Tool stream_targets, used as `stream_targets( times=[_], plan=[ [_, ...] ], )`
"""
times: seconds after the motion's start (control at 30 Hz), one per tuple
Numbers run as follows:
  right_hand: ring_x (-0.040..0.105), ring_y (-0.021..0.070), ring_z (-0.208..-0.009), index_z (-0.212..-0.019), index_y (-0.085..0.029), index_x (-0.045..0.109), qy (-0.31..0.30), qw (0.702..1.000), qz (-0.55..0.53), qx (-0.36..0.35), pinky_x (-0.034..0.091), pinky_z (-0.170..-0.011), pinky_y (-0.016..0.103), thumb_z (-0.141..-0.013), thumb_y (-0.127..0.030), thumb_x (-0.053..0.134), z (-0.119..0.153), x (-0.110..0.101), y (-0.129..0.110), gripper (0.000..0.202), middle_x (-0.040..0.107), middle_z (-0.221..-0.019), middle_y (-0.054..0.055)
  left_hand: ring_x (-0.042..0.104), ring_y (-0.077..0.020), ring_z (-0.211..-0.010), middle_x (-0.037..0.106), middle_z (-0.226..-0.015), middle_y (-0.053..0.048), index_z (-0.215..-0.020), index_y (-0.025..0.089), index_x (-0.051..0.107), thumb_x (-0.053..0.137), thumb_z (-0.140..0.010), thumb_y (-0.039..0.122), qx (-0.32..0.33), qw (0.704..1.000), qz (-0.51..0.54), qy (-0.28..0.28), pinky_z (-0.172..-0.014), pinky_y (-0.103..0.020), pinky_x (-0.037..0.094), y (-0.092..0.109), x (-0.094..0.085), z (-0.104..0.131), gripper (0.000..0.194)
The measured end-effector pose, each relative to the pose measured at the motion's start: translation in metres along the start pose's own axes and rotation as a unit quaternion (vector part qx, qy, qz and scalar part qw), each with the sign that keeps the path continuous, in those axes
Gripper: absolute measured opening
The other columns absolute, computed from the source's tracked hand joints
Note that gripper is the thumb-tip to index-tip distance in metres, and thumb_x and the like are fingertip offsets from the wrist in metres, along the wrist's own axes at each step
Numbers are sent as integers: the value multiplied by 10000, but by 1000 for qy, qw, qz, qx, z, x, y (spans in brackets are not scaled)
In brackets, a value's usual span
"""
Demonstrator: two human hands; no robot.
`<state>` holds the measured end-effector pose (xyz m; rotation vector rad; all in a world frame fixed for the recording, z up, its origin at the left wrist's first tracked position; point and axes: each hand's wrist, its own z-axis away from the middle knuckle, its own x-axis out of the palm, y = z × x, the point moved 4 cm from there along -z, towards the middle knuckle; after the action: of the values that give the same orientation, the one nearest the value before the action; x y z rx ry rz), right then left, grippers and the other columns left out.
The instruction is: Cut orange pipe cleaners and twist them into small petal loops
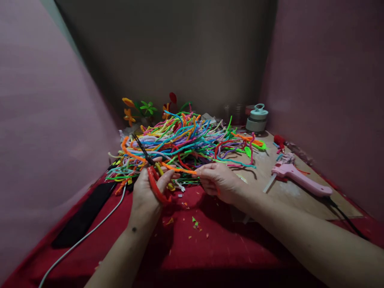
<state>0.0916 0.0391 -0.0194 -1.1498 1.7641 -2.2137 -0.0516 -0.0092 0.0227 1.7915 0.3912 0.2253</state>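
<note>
Pinching the right end of a fuzzy orange stem (pixel 177 170), the right hand (pixel 220 181) probably holds it straight, while the left hand (pixel 147 190) curls its fingers around scissors (pixel 154 183).

Orange fuzzy pipe cleaner (pixel 180 169) and dark-bladed scissors (pixel 153 182) with red-and-yellow handles
The pipe cleaner bends at left, runs nearly straight at right, and crosses the scissors, whose blades tilt up leftward.
</note>
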Motion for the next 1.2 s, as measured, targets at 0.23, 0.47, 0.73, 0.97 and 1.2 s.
stream_targets(
  times=[0.23, 0.47, 0.73, 0.97, 1.2],
  plan=[
    [183, 29, -345, -662, -161, 541, 8, 1000, 10, 8, 110, -328, 176, -644, -228, 674, 5, 5, -1, 150, 302, -404, -103, 576, -107, -569, 586, -758, 13, -1026, 176, 530, 699, -637, 250, 12, 999, 43, 29, -522, -212, 458, 1, -1, -12, 431],
    [167, 30, -334, -677, -173, 552, 18, 1000, 0, -7, 90, -306, 176, -666, -268, 682, 5, 4, -1, 162, 292, -401, -107, 522, -78, -509, 536, -699, 44, -1072, 200, 514, 700, -627, 245, 10, 1000, 29, 5, -479, -185, 417, -8, -2, -14, 485],
    [179, 35, -327, -642, -172, 534, 35, 998, 27, -39, 120, -311, 193, -698, -265, 633, 5, 1, -7, 147, 291, -395, -103, 603, -184, -629, 619, -722, -22, -1104, 186, 511, 511, -773, 325, 117, 901, -394, -139, -581, -279, 446, -9, -3, -9, 360],
    [209, 27, -306, -616, -164, 519, 87, 992, 91, -17, 115, -312, 195, -669, -255, 634, 6, 1, -9, 155, 317, -372, -98, 627, -239, -859, 625, -1047, -140, -1202, 136, 426, 315, -831, 164, 274, 712, -601, -239, -684, -331, 478, 2, -6, 18, 388],
    [144, 29, -329, -650, -164, 533, 23, 998, 54, -11, 96, -304, 180, -633, -219, 599, 5, 0, -6, 87, 270, -371, -117, 581, -207, -905, 604, -1025, -117, -1204, 162, 427, 358, -791, 100, 275, 693, -603, -283, -790, -337, 467, -12, -11, 16, 424]
  ],
)
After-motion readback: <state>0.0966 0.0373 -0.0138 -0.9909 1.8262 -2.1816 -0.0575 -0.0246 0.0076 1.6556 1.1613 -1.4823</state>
